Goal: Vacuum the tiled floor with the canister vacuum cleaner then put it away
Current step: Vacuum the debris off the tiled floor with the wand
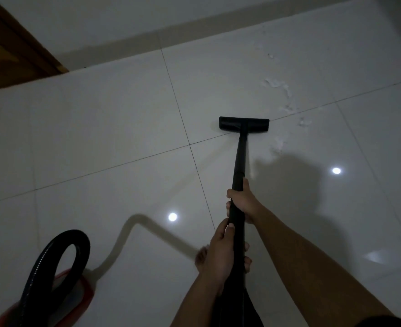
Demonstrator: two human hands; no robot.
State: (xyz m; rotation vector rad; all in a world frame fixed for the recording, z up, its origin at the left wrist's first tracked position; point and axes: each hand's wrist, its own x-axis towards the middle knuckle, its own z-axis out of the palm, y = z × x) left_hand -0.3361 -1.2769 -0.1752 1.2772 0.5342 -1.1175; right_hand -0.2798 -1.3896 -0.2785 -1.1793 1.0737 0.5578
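The black vacuum wand [240,156] runs from my hands forward to its flat floor head [244,124], which rests on a grout line of the pale tiled floor [114,128]. My right hand [243,201] grips the wand higher up, and my left hand [220,249] holds it just below. The red canister [76,293] sits at the lower left with the black ribbed hose [53,263] looping up from it. White dust smears [279,88] lie on the tiles beyond and right of the floor head.
A wall with a beige skirting [194,29] runs across the top. A brown wooden door frame [18,50] stands at the upper left. My bare foot [200,256] shows beneath my left hand. Ceiling-light reflections dot the glossy tiles.
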